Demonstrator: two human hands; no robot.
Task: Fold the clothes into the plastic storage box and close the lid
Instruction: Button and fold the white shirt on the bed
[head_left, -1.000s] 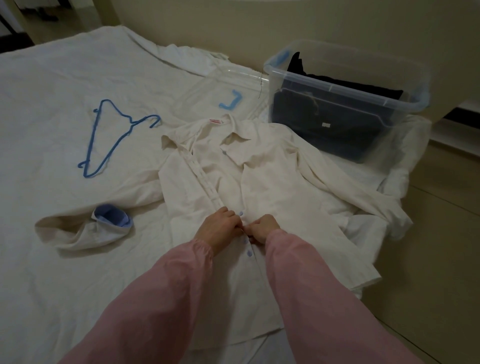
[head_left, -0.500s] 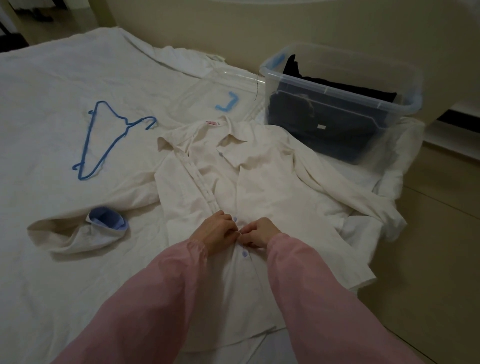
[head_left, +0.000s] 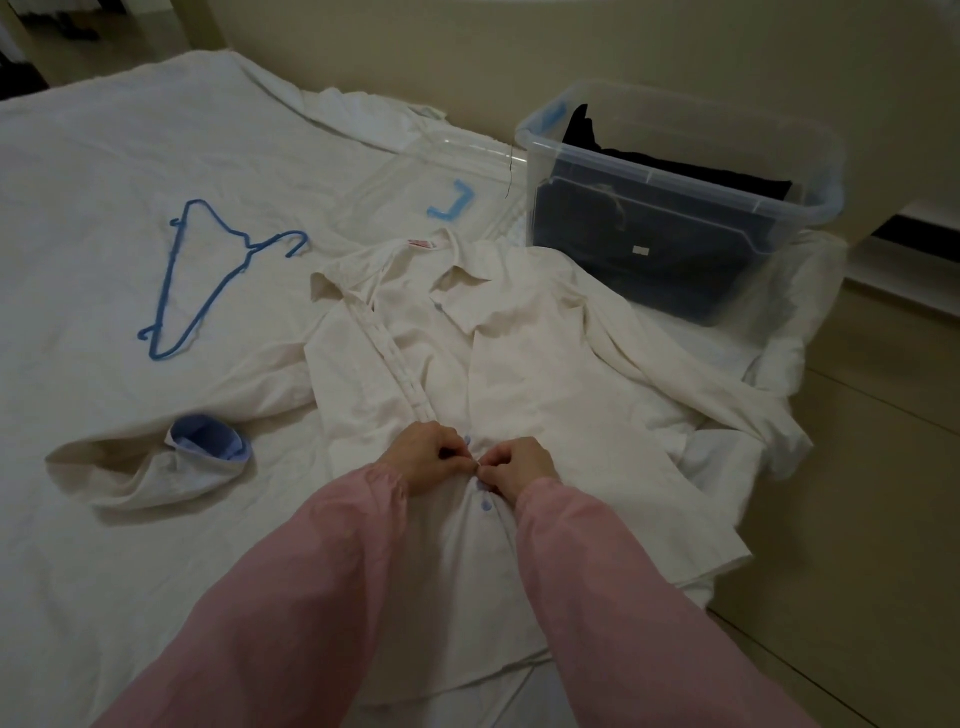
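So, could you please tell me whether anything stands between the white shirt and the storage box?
Nothing visible does. The shirt lies just in front of the open box, whose lid lies off to its left; dark clothes already sit inside.

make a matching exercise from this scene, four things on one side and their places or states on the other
1 hanger
2 shirt
3 storage box
4 lid

a holds dark clothes
b pinched by left hand and right hand
c blue, lying left of the shirt
d clear, flat beyond the collar

Pairs: 1-c, 2-b, 3-a, 4-d
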